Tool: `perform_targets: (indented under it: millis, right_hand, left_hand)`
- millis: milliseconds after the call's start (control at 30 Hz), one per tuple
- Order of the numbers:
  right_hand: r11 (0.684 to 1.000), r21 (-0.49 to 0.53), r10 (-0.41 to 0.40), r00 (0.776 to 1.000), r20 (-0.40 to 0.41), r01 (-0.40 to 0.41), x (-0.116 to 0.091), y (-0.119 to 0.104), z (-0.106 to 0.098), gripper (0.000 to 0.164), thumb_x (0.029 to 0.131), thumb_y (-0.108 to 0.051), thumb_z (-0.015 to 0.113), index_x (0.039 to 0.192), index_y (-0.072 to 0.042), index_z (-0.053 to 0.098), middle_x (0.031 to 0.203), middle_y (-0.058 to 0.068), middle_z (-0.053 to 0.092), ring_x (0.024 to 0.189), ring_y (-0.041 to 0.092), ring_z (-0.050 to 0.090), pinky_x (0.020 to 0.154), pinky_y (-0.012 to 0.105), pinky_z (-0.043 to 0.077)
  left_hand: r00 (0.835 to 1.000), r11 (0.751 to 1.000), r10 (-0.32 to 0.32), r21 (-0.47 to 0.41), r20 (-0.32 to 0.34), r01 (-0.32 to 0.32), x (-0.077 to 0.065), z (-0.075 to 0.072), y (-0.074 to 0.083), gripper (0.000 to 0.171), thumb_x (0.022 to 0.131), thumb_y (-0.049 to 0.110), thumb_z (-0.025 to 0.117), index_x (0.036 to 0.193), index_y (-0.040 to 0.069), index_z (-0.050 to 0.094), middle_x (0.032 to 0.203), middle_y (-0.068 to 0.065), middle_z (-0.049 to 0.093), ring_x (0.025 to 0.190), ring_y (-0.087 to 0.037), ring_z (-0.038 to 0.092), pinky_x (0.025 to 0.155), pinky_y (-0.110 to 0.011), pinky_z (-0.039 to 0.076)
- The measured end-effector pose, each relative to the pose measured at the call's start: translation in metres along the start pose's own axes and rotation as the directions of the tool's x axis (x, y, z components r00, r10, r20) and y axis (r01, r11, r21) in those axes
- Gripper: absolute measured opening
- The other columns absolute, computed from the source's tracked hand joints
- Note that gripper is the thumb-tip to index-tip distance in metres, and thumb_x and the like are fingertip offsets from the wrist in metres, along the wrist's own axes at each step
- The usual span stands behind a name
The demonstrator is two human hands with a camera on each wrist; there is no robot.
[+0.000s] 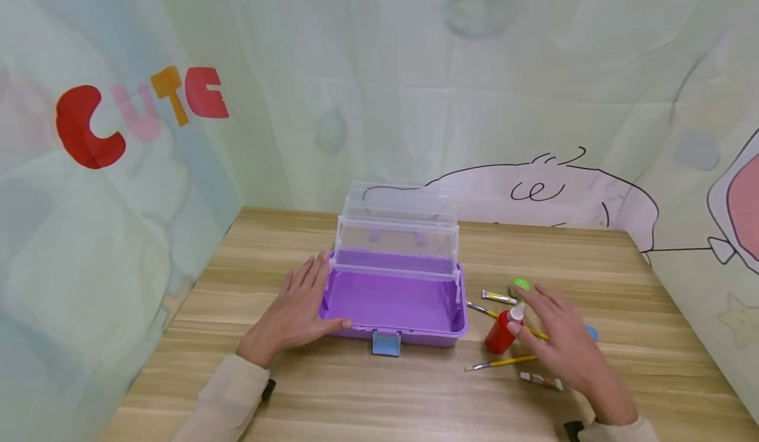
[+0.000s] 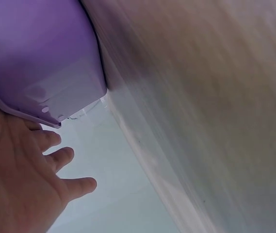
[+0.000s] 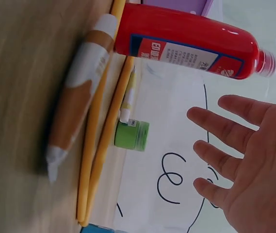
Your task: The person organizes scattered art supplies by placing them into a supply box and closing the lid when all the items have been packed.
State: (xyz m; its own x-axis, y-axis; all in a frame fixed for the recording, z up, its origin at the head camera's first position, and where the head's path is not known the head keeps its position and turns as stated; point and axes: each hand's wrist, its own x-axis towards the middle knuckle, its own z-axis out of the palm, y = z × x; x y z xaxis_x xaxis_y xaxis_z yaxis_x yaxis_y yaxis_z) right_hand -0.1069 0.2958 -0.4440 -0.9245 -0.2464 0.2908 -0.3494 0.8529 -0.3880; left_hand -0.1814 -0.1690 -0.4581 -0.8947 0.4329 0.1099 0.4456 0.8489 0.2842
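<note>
A purple plastic box (image 1: 391,300) stands on the table, its clear lid (image 1: 397,201) raised at the back and its blue latch (image 1: 387,344) hanging in front. My left hand (image 1: 296,317) lies against the box's left side, thumb reaching over the front rim. In the left wrist view its fingers (image 2: 79,188) are spread beside the box wall. My right hand (image 1: 563,343) hovers with fingers apart just right of a red bottle (image 1: 499,335) with a white nozzle. The right wrist view shows the bottle (image 3: 201,31) upright, the palm facing it and nothing held.
Around the bottle lie two yellow-handled paintbrushes (image 1: 511,361), a yellow paint tube (image 1: 497,296) and a brown paint tube (image 1: 541,381). A green jar (image 1: 519,286) stands behind, and a blue-topped thing (image 1: 591,333) shows past the right hand. Printed cloth walls border the wooden table (image 1: 356,402).
</note>
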Motion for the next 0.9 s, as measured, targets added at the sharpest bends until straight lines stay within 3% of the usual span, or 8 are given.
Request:
perform_targets:
  millis: [100,300,700,900]
  right_hand:
    - [1.0,0.011,0.003,1.0,0.01,-0.003,-0.001,-0.001,0.002,0.064,0.097,-0.041,0.065,0.155,-0.024,0.044,0.154,0.015,0.049,0.141,0.046,0.037,0.104,0.075,0.029]
    - [1.0,0.021,-0.018,1.0,-0.002,0.018,-0.004,-0.001,0.006,0.061,0.097,-0.037,0.066,0.152,-0.018,0.048,0.153,0.016,0.049,0.141,0.046,0.038,0.105,0.074,0.03]
    - [1.0,0.022,0.001,0.999,0.044,-0.002,-0.004,-0.004,0.014,0.039,0.098,-0.042,0.065,0.123,-0.011,0.066,0.145,0.02,0.056,0.138,0.044,0.044,0.103,0.069,0.041]
    - [0.999,0.053,0.009,0.999,0.037,-0.011,-0.005,-0.003,0.018,0.054,0.097,-0.041,0.068,0.139,-0.01,0.059,0.144,0.019,0.056,0.133,0.042,0.051,0.097,0.068,0.046]
  left_hand:
    - [1.0,1.0,-0.004,-0.004,0.001,0.004,-0.001,0.0,0.0,0.121,0.084,0.068,0.066,0.161,-0.002,0.005,0.169,-0.021,0.009,0.154,-0.044,0.014,0.118,-0.069,0.017]
    - [1.0,1.0,-0.007,-0.012,0.002,0.007,-0.001,0.0,0.0,0.12,0.085,0.068,0.066,0.161,-0.002,0.006,0.169,-0.02,0.01,0.154,-0.044,0.015,0.118,-0.069,0.018]
    - [1.0,0.999,-0.027,-0.044,0.016,0.027,-0.002,0.0,0.002,0.121,0.084,0.071,0.065,0.162,0.001,0.006,0.17,-0.018,0.009,0.154,-0.043,0.015,0.119,-0.067,0.017]
    - [0.999,0.998,-0.036,-0.053,0.019,0.037,0.0,0.002,0.0,0.122,0.084,0.071,0.065,0.163,0.002,0.004,0.17,-0.017,0.008,0.154,-0.043,0.014,0.118,-0.069,0.017]
